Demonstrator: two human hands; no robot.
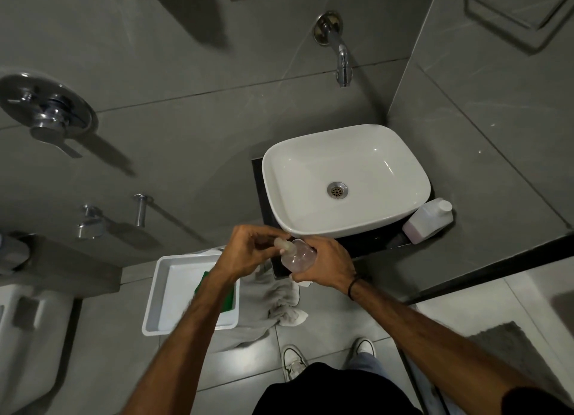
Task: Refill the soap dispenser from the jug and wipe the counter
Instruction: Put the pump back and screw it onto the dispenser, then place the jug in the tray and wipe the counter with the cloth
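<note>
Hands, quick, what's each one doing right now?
Left hand: fingers closed on the pump top of the soap dispenser.
Right hand: wrapped around the dispenser's clear body, holding it in front of the sink.

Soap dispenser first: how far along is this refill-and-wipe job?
Early on. The right hand holds the clear soap dispenser while the left hand's fingers grip its top. The jug sits capped beside the sink, so pouring and wiping remain. A cloth waits below.

The left hand point(248, 250) is covering the soap dispenser's point(298, 254) pump top. At eight o'clock, the forearm is hiding part of the green sponge point(228, 299); the toilet point(28, 337) is running off-frame.
</note>
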